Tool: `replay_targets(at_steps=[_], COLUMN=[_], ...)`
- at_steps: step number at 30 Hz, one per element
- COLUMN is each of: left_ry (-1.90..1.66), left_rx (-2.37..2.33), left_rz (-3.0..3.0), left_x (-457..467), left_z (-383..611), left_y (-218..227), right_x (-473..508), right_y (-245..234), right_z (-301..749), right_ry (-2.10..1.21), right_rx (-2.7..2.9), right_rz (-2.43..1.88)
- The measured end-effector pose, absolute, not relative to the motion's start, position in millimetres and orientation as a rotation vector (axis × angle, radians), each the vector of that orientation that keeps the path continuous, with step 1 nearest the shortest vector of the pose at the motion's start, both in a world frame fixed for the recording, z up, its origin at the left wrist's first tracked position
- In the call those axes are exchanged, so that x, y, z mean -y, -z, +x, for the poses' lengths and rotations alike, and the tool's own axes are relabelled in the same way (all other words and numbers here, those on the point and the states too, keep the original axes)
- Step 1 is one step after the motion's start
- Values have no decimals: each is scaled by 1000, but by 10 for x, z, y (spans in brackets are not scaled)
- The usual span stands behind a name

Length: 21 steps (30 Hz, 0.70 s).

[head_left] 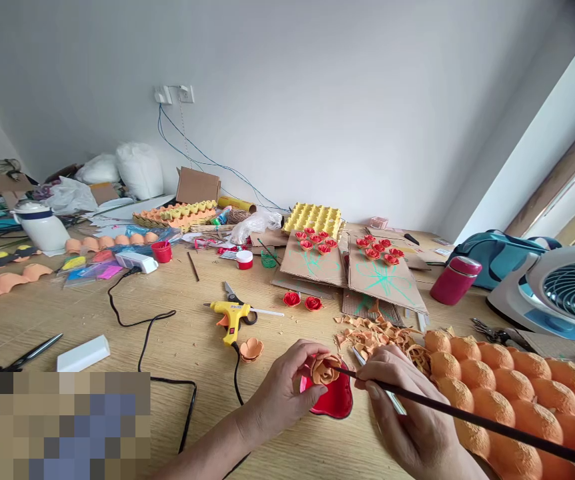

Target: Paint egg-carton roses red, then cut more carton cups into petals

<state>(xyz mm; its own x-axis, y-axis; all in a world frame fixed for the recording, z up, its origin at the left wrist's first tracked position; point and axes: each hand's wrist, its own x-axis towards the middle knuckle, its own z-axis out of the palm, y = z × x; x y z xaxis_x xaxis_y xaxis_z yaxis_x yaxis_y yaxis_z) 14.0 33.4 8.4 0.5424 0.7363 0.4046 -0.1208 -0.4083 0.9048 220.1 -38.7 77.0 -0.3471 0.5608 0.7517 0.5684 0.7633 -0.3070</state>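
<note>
My left hand (290, 383) pinches an orange rose (325, 371), which looks made of egg-carton pulp, above a small dish of red paint (335, 399). My right hand (407, 403) is closed round a long dark paintbrush (472, 419). The brush tip meets the rose's petals or lies just in front of them, where a touch of red shows. Beyond my hands, two red-painted roses (312, 303) sit on the table. An unpainted orange flower (251, 350) lies left of my left hand.
Orange egg cartons (497, 380) and torn scraps (370, 337) lie at right. A yellow glue gun (231, 319), its cord and scissors (247, 313) are at left. Behind stand cardboard panels (382, 273) bearing red roses, a pink flask (456, 280) and a fan (562, 290).
</note>
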Motion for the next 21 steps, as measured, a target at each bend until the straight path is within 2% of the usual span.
replay_targets(at_steps=[12,21], left_ry=[-1044,-1050], left_rx=[-520,-556], left_rz=[1762,1734], left_x=[-317,-324], left_z=[150,137], left_y=[-97,-72], right_x=[373,453], right_y=[-835,-913], right_z=[2169,2155], right_ry=[118,59], right_rx=[2022,2052], right_rz=[-862,-804])
